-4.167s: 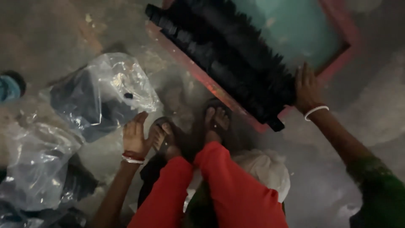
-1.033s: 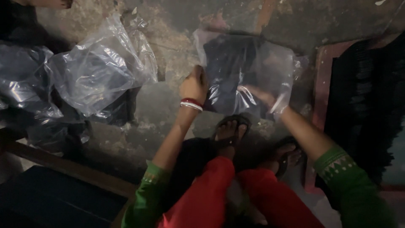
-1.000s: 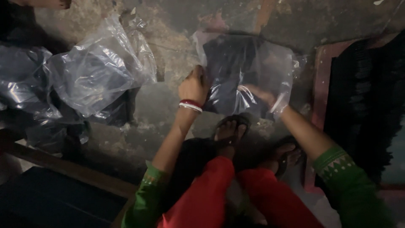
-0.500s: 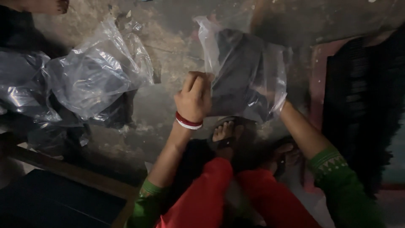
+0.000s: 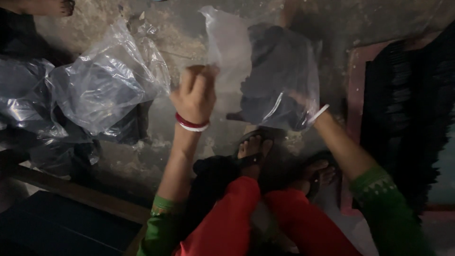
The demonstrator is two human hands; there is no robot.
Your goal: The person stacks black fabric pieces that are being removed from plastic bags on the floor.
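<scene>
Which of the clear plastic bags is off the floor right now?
The bag with dark cloth, held up between left hand and right hand; the other bags lie on the floor at left.

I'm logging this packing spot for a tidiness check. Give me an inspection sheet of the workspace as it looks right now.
Surface: rough, stained concrete floor.
Job's things: clear plastic bag with dark fabric inside, held up off the floor.
Clutter: filled clear bags piled at the left; stack of dark pieces at the right.
Grippers: left hand grips the bag's edge; right hand is under the bag, seen through the plastic.
Cables: nothing seen.
Surroundings: dim light; another person's bare foot at top left; the person's own sandalled feet.
</scene>
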